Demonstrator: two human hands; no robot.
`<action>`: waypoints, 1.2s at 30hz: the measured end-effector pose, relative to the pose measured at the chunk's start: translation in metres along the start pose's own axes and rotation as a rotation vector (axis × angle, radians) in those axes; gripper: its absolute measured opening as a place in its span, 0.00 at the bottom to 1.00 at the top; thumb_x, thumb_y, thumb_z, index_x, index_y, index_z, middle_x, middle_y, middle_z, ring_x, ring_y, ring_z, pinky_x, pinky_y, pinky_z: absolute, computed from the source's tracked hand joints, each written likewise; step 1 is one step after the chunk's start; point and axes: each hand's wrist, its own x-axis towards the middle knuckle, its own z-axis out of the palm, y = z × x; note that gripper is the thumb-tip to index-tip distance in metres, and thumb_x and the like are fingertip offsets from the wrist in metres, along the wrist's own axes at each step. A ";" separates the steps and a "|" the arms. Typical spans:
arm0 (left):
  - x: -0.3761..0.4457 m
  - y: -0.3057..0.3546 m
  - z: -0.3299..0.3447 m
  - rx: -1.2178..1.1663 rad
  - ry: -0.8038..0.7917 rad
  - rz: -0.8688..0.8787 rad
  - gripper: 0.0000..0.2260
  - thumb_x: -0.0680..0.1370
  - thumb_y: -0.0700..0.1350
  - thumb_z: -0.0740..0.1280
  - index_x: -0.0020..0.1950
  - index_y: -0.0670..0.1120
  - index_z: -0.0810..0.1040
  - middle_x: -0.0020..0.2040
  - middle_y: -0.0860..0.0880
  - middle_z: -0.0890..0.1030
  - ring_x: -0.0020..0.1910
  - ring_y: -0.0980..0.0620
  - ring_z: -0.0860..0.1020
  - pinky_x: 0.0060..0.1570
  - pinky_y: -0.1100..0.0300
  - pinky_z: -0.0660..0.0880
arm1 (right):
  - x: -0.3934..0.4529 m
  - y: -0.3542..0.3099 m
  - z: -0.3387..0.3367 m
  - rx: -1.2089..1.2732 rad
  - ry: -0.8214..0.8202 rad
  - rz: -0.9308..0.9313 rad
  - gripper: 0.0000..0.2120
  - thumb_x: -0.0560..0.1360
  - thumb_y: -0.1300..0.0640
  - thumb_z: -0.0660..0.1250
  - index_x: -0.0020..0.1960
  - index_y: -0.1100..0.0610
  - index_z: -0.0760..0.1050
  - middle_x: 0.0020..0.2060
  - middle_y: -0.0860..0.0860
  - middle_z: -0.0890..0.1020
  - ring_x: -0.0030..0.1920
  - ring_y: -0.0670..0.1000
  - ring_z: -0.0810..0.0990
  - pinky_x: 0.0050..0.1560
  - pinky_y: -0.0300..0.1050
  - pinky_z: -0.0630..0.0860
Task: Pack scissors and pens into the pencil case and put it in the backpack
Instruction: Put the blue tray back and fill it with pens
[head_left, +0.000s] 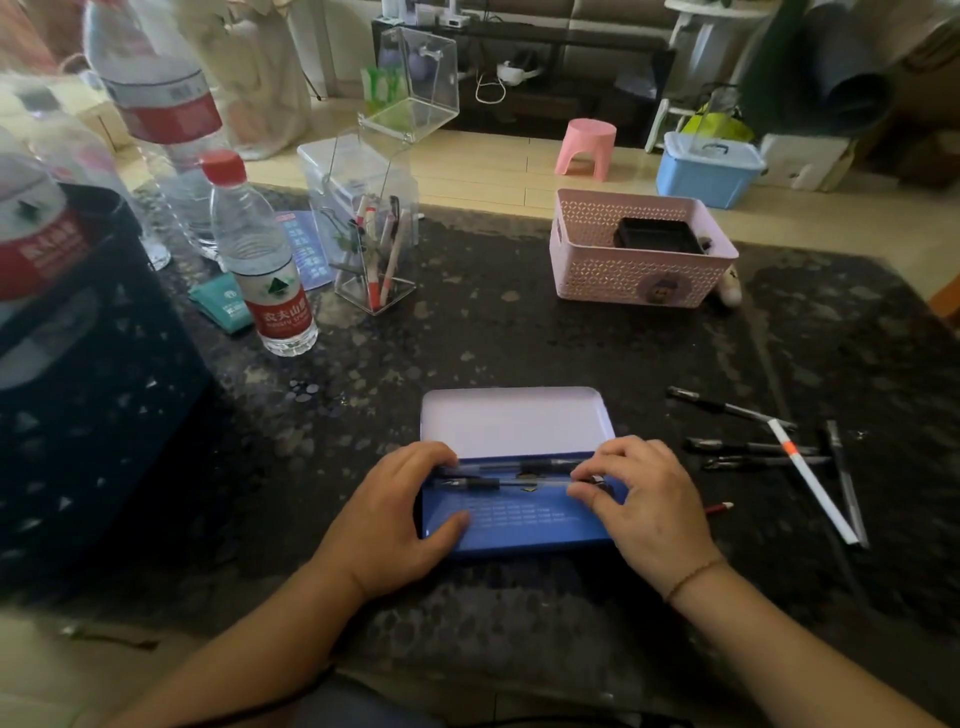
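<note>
The pencil case (519, 525) lies open on the dark speckled worktop (519, 338) right in front of me: a flat blue tray with pale printed lines on its floor and a light lilac lid (511, 421) swung back flat behind it. Two black-tipped clear pens (514, 475) lie lengthwise along the tray's far edge. My left hand (402, 514) rests on the tray's left end, fingers curled over the pens' tips, thumb flat inside the tray. My right hand (644, 499) sits on the right end, fingertips pinching the nearer pen's end. More loose pens (763, 449) lie on the worktop just right of my right hand, apart from the case
</note>
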 end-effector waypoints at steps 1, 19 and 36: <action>0.000 0.001 0.000 -0.002 -0.005 0.005 0.21 0.72 0.60 0.67 0.62 0.57 0.70 0.60 0.60 0.74 0.59 0.59 0.73 0.62 0.55 0.74 | 0.002 0.002 0.002 -0.025 -0.005 -0.013 0.05 0.68 0.48 0.74 0.43 0.45 0.82 0.40 0.38 0.77 0.45 0.43 0.72 0.45 0.41 0.72; 0.001 0.009 -0.005 0.184 -0.072 0.178 0.31 0.71 0.69 0.63 0.72 0.59 0.68 0.72 0.58 0.69 0.68 0.55 0.70 0.69 0.57 0.60 | -0.008 0.134 -0.076 -0.233 0.238 0.335 0.09 0.70 0.52 0.70 0.49 0.53 0.80 0.44 0.51 0.81 0.48 0.55 0.78 0.51 0.47 0.75; 0.072 0.108 0.080 0.565 -0.330 0.323 0.31 0.78 0.70 0.47 0.75 0.56 0.63 0.74 0.50 0.67 0.65 0.47 0.71 0.61 0.49 0.71 | -0.033 0.195 -0.082 -0.098 0.398 0.822 0.09 0.75 0.48 0.65 0.44 0.53 0.79 0.35 0.48 0.77 0.40 0.52 0.76 0.41 0.46 0.73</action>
